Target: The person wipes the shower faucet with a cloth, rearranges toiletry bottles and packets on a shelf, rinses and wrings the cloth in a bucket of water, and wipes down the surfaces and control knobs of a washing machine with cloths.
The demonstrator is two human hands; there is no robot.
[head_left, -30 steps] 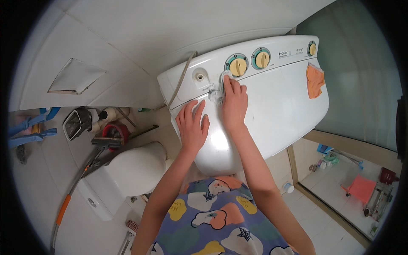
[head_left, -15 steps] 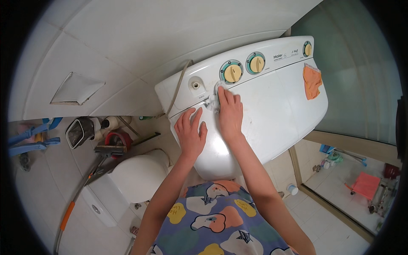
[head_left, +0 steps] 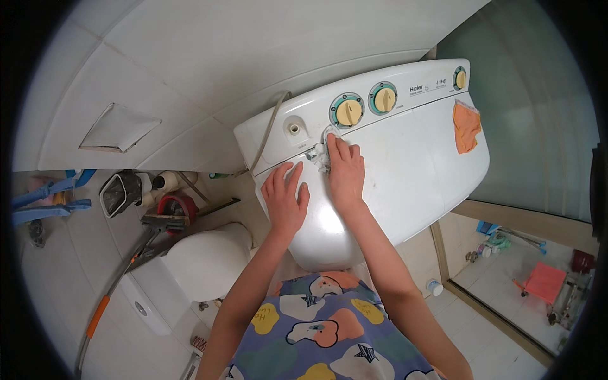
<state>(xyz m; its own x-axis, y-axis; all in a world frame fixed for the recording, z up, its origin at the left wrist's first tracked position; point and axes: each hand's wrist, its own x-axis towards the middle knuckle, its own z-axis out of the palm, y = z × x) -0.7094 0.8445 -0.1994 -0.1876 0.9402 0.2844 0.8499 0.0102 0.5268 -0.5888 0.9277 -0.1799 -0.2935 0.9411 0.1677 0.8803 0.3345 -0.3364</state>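
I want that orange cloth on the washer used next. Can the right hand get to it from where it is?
Probably yes. The right hand presses a pale rag on the washer lid, and the orange cloth lies on the same lid to its right, with bare surface between them.

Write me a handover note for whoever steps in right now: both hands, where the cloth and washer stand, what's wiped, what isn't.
Left hand: flat and open on the white washing machine lid, fingers spread, holding nothing.
Right hand: pressing a small pale cloth against the lid's back edge, just below the left yellow dial.
An orange cloth lies apart at the lid's right end, untouched.
Done: cannot tell which parts are already wiped.
Left, probably: the dial panel and the rest of the lid toward the right.
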